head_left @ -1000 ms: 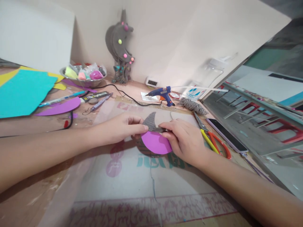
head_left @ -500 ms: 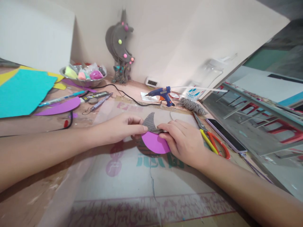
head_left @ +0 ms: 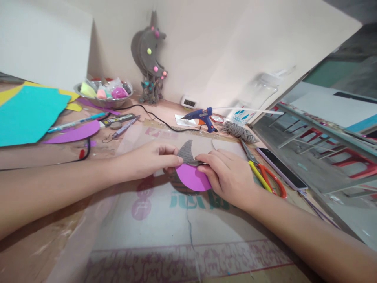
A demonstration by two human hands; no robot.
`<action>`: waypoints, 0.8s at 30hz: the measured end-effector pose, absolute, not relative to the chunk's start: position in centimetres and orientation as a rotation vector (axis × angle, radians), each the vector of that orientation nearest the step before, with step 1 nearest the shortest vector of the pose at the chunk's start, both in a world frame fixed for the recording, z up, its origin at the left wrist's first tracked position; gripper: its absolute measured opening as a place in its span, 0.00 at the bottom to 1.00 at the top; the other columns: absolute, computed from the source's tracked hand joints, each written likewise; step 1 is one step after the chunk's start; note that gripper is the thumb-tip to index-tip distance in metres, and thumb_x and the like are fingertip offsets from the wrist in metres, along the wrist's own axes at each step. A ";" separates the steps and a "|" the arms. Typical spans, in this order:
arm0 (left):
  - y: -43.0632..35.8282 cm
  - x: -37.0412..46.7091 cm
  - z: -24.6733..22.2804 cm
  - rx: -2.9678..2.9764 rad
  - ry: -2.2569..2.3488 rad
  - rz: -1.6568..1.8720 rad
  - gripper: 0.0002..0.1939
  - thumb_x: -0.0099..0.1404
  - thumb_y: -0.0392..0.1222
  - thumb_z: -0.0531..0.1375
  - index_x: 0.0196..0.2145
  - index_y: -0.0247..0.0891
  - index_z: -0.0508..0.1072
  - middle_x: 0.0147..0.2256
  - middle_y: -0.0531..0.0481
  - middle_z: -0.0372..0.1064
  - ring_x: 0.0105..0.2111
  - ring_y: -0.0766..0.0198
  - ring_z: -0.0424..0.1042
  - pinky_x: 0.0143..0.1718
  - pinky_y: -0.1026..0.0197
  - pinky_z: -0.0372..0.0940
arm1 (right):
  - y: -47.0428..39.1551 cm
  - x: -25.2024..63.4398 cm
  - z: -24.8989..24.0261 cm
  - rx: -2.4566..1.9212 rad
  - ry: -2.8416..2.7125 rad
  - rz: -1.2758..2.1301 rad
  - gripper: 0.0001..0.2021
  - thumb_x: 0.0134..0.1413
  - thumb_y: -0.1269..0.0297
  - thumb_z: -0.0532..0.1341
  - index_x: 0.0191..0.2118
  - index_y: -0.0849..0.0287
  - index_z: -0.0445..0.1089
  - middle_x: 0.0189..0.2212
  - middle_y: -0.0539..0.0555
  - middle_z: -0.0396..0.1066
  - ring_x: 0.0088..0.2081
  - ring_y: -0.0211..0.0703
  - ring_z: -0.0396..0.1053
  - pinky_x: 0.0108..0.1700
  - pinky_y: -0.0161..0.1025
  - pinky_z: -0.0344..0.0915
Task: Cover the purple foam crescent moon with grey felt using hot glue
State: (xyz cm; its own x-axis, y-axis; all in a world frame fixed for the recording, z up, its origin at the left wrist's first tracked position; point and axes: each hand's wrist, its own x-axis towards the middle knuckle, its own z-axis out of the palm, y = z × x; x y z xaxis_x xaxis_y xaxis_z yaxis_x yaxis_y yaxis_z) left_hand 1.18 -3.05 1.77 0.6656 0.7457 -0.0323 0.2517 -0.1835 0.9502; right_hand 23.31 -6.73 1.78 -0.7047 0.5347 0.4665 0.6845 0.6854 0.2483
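A small grey piece (head_left: 186,152), its surface lined like wound yarn, stands up to a curved point above a purple rounded piece (head_left: 193,179). My left hand (head_left: 157,159) pinches the left end where the two pieces meet, thumb on top. From the right, my right hand (head_left: 225,173) grips the other end with thumb and forefinger, its remaining fingers curled. The joined pieces are held just over a printed cardboard sheet (head_left: 114,232). My fingers hide both ends of the seam.
Behind my hands lie a blue glue gun (head_left: 203,116) and a grey yarn bundle (head_left: 240,132). Scissors (head_left: 263,173) and a phone (head_left: 281,169) are at the right. Coloured sheets (head_left: 32,114), pens and a metal bowl (head_left: 103,100) sit at the left.
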 end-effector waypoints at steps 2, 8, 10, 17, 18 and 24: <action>-3.1 1.2 1.8 1.756 0.804 0.545 0.13 0.58 0.42 0.56 0.19 0.36 0.64 0.19 0.58 0.60 0.21 0.71 0.59 0.25 0.67 0.55 | -6.7 23.3 1.8 -0.955 -2.542 -0.579 0.11 0.62 0.64 0.52 0.41 0.65 0.68 0.28 0.54 0.68 0.29 0.41 0.61 0.32 0.38 0.57; -3.0 1.2 1.8 1.742 0.796 0.541 0.12 0.58 0.41 0.55 0.20 0.36 0.64 0.20 0.58 0.60 0.22 0.72 0.59 0.25 0.68 0.55 | -6.8 23.3 1.8 -0.947 -2.553 -0.562 0.11 0.62 0.64 0.52 0.40 0.65 0.68 0.28 0.54 0.68 0.29 0.41 0.61 0.32 0.38 0.57; -3.0 1.2 1.7 1.742 0.799 0.537 0.12 0.58 0.41 0.56 0.20 0.36 0.64 0.19 0.58 0.60 0.21 0.72 0.59 0.25 0.67 0.55 | -6.7 23.3 1.8 -0.941 -2.557 -0.565 0.10 0.62 0.65 0.53 0.41 0.65 0.68 0.28 0.54 0.68 0.29 0.41 0.61 0.33 0.38 0.57; -3.1 1.2 1.7 1.734 0.799 0.537 0.12 0.59 0.40 0.55 0.19 0.35 0.64 0.19 0.58 0.60 0.21 0.72 0.59 0.24 0.68 0.55 | -6.7 23.4 1.7 -0.927 -2.545 -0.581 0.10 0.62 0.65 0.53 0.41 0.64 0.67 0.28 0.54 0.68 0.29 0.41 0.61 0.32 0.38 0.57; -3.1 1.2 1.7 1.732 0.794 0.541 0.12 0.59 0.40 0.55 0.20 0.35 0.64 0.19 0.58 0.60 0.21 0.72 0.59 0.24 0.68 0.55 | -6.7 23.4 1.6 -0.937 -2.537 -0.556 0.10 0.62 0.64 0.52 0.41 0.64 0.67 0.28 0.54 0.68 0.29 0.41 0.61 0.32 0.38 0.57; -2.9 1.2 1.6 1.760 0.776 0.547 0.12 0.59 0.42 0.55 0.20 0.36 0.64 0.20 0.58 0.60 0.22 0.72 0.59 0.25 0.67 0.55 | -6.7 23.4 1.6 -0.935 -2.524 -0.535 0.12 0.62 0.64 0.51 0.41 0.65 0.68 0.27 0.54 0.67 0.29 0.41 0.61 0.32 0.38 0.58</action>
State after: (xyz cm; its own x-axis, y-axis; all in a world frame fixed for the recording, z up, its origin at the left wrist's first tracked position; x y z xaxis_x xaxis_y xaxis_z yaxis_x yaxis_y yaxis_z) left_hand 1.20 -2.88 1.62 0.6809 0.7323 -0.0118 0.2347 -0.2029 0.9507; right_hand 23.42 -6.69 1.63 -0.6988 0.5271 0.4835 0.6779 0.7038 0.2124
